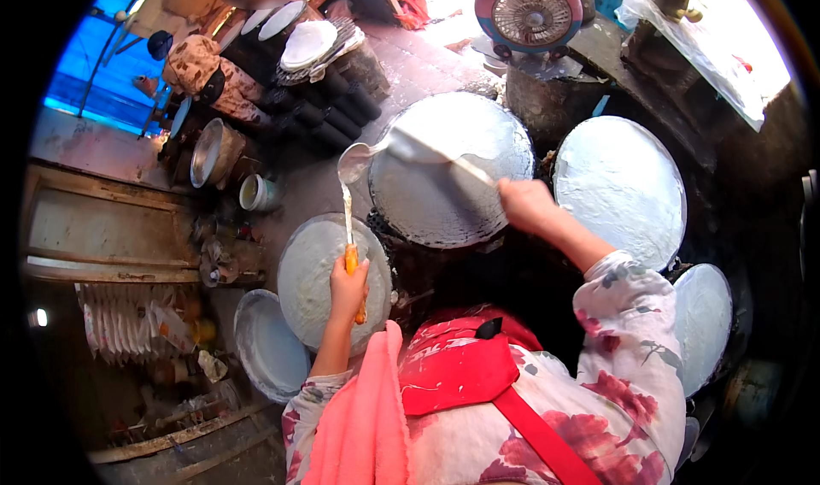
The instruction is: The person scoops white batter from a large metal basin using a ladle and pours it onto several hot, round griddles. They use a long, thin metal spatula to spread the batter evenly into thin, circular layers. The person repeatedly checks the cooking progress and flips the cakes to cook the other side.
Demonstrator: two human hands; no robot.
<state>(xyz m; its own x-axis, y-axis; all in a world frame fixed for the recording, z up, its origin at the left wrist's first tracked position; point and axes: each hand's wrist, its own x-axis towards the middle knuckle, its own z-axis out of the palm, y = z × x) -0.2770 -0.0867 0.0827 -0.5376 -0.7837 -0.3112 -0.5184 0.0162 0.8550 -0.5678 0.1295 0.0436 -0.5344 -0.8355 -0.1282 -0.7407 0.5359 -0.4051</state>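
My left hand [346, 288] grips the orange handle of a long ladle [354, 167], its white-coated bowl raised at the left edge of the middle round pan [453, 203]. My right hand [521, 203] holds the pale handle of a motion-blurred flat spreading tool [414, 146] over that pan, whose surface is whitish. A round pan with white batter [312, 276] lies under my left hand. Another large white-coated pan [619, 194] is at right, a smaller one [700, 331] below it.
A basin [269, 348] sits at lower left. Stacked black cylinders [329, 109], a white bucket [256, 193] and a metal bowl [209, 156] stand at upper left, near a person [205, 75] in patterned clothes. A pink fan [534, 19] stands behind the pans, beside a dark ledge [632, 58].
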